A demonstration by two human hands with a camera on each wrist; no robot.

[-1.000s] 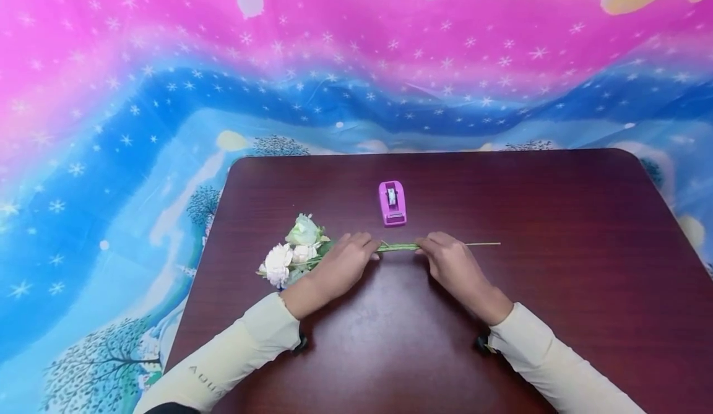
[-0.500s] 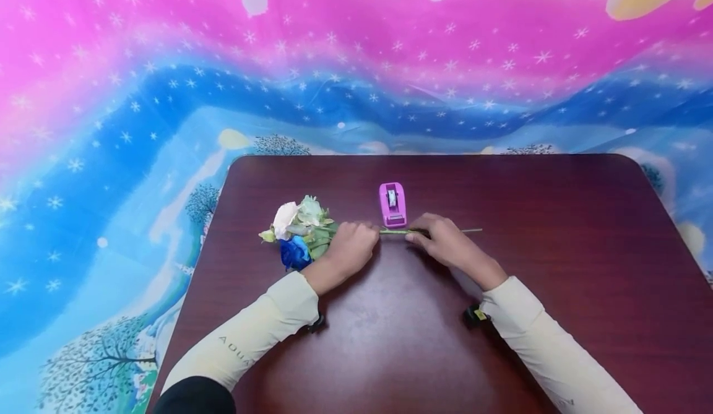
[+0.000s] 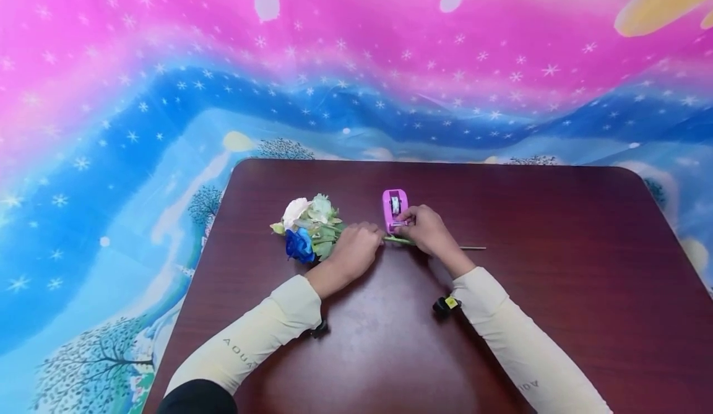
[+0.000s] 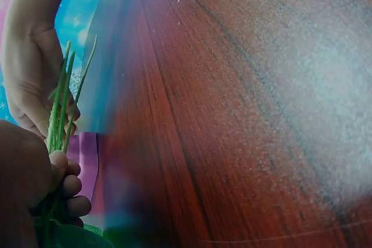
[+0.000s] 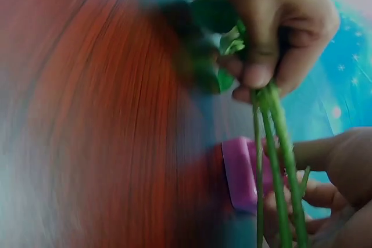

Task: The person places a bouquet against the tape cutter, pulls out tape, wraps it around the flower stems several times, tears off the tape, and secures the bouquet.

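My left hand grips a bunch of flowers by its green stems, thumb pressed against them in the right wrist view. The heads lie to its left: a blue rose, a pinkish-white flower and a pale green one, among leaves. Bare stem ends stick out to the right, passing under my right hand. That hand's fingertips are at the near end of a pink tape dispenser, which carries a small tape roll. Whether they pinch the tape is hidden.
A dark red-brown table lies under everything, its rounded far edge close to a pink and blue printed cloth. A black wrist device hangs below the right sleeve.
The bunch has turned, bringing the blue rose into view, and shifted slightly right. My right hand has left the stems and moved to the near end of the tape dispenser.
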